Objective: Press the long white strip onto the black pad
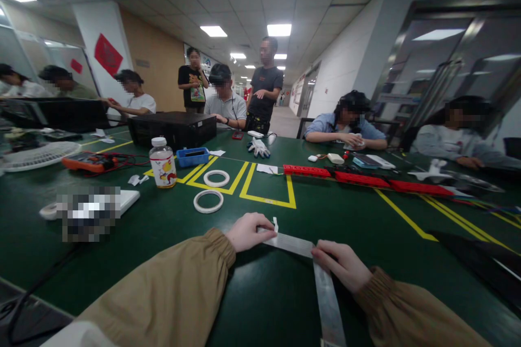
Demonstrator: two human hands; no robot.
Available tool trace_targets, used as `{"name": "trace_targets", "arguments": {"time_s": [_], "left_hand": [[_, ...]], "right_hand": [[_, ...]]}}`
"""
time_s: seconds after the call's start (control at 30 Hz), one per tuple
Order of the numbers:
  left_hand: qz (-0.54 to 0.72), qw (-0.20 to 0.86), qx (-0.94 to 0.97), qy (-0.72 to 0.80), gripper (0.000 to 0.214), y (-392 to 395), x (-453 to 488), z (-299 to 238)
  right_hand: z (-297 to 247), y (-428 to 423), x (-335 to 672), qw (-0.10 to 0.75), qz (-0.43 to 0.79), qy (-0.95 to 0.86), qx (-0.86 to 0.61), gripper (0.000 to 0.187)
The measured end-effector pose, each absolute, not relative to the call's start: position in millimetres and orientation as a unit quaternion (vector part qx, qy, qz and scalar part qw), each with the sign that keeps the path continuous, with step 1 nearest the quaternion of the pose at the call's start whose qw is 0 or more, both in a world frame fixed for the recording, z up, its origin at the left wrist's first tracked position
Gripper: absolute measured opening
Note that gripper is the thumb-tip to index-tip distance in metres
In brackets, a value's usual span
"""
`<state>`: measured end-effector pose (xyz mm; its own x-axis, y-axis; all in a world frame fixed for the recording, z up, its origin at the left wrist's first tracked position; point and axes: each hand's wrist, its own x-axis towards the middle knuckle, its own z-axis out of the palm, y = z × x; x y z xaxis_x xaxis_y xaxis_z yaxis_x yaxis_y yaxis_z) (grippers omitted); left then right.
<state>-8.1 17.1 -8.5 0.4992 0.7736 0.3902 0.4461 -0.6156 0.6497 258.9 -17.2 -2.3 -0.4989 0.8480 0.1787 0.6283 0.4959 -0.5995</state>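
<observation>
A flat silvery-grey ribbon cable (291,244) with fine lengthwise lines lies low over the green tabletop in front of me. My left hand (251,230) pinches its left end, where a small white paper-like tab (275,224) sticks up by the fingertips. At the cable's corner, my right hand (342,261) grips it with thumb and fingers. From there the strip turns and runs down toward me, out of the bottom of the view. The fingertips hide part of the bend.
Two tape rolls (208,201), a bottle (163,162) and a blue tray (192,156) stand ahead to the left. A multimeter (90,162) lies farther left. Red strips (358,179) lie ahead right, gloves (259,147) farther back. Several people sit around the table; two stand behind it.
</observation>
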Motion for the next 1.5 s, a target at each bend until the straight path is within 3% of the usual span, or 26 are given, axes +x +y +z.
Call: {"name": "trace_targets", "arguments": {"time_s": [0.37, 0.67, 1.27, 1.5], "left_hand": [[0.360, 0.325, 0.759, 0.435, 0.023, 14.8, -0.6, -9.9], [0.295, 0.290, 0.782, 0.466, 0.042, 14.6, -9.8, -1.5], [0.397, 0.410, 0.740, 0.355, 0.021, 10.4, 0.0, -2.4], [0.416, 0.386, 0.735, 0.371, 0.022, 11.3, 0.9, -3.9]], "right_hand": [[-0.6, -17.1, 259.8, 0.212, 0.218, -0.853, -0.424, 0.051], [4.1, -22.5, 258.0, 0.190, 0.176, -0.877, -0.405, 0.047], [4.6, -24.0, 255.5, 0.166, 0.157, -0.894, -0.385, 0.047], [2.9, -22.0, 255.8, 0.146, 0.162, -0.894, -0.390, 0.046]]}}
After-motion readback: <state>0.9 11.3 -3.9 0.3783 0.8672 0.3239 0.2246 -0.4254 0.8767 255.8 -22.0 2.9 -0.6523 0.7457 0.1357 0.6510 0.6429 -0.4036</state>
